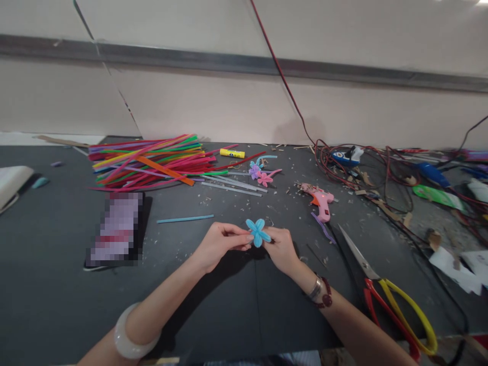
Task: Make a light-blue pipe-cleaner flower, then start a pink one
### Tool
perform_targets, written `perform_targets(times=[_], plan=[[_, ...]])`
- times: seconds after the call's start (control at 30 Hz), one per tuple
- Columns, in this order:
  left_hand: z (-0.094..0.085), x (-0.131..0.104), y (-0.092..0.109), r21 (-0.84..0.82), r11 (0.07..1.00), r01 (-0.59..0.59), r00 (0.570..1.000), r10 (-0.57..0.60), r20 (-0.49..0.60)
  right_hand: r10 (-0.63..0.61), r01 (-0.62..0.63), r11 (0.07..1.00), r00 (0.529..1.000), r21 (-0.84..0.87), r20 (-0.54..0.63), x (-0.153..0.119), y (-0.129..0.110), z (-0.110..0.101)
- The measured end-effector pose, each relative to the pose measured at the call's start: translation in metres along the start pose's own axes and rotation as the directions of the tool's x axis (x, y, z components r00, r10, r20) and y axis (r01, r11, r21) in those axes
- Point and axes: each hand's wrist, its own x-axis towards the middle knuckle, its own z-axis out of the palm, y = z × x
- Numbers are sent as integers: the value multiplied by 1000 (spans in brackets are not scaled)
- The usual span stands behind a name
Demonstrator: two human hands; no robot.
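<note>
Flower (258, 233) held above the tabletop (224, 325), between the two hands, face turned toward my view. Left hand (219, 246) pinches its left side, thumb and fingers together; right hand (282, 249) grips near the right petal, fingers curled. I judge neither hand nearer. No long axis: five rounded petals, light blue, fuzzy, splayed star-like. Blue strip (185, 219) lies crosswise, beyond the left wrist.

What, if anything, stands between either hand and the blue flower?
Nothing visible does: the fingers of the left hand and the right hand already meet at the blue flower. The pink glue gun and the scissors lie off to the right, clear of both hands.
</note>
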Motion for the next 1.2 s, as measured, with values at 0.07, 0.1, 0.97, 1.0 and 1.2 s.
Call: perform_targets(times=[0.07, 0.1, 0.97, 1.0, 1.2], plan=[[2, 0, -2, 12, 1000, 3, 1000, -3, -1, 7, -7, 1000, 1000, -8, -6, -1, 0, 0], [3, 0, -3, 30, 1000, -1, 1000, 0, 3, 11, -12, 1000, 1000, -13, -11, -1, 0, 0], [-2, -1, 24, 664, 585, -466, 852, 500, 157, 40, -41, 997, 999, 66, 7, 2, 0, -5], [-3, -1, 21, 675, 581, -455, 850, 510, 135, 40, -40, 997, 999, 72, 4, 2, 0, -4], [-3, -3, 14, 659, 620, -426, 853, 518, 64, 44, -45, 997, 999, 57, 3, 1, 3, -3]])
